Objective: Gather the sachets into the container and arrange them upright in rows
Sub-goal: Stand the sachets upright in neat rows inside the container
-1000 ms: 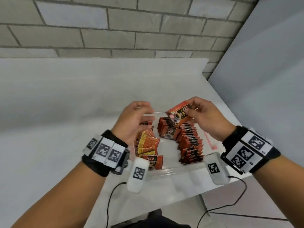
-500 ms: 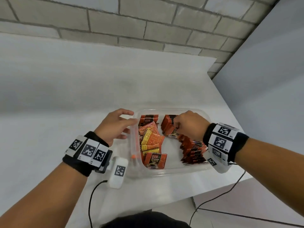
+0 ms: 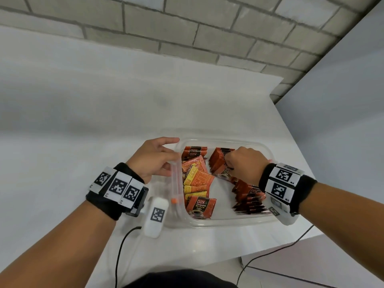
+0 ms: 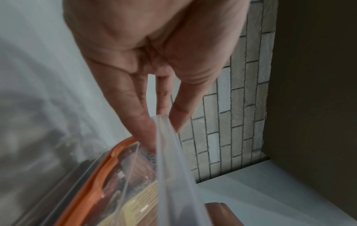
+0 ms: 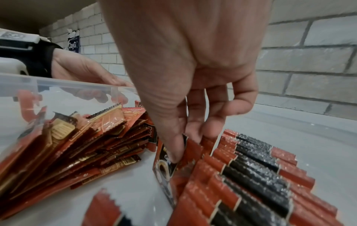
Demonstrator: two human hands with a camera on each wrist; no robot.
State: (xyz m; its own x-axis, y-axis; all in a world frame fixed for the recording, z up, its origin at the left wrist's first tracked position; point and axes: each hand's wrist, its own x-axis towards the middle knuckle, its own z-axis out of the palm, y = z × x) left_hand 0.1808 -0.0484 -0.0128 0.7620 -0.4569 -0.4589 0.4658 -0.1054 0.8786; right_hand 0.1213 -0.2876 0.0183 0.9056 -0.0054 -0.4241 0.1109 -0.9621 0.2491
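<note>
Right hand [image 3: 246, 163] is down inside the clear plastic container [image 3: 228, 222], fingers [image 5: 172, 152] pinching one coffee sachet [image 5: 164, 166] on edge at the head of the upright row [image 3: 247, 196], which runs along the right side toward the near wall. Left hand [image 3: 152, 159] grips the container's left rim, thumb and fingers curled over it. A loose pile of sachets [image 3: 196, 179] leans at the left; too many to count. One sachet [image 3: 200, 206] lies flat, face up. The container sits on the white surface [image 3: 83, 125].
</note>
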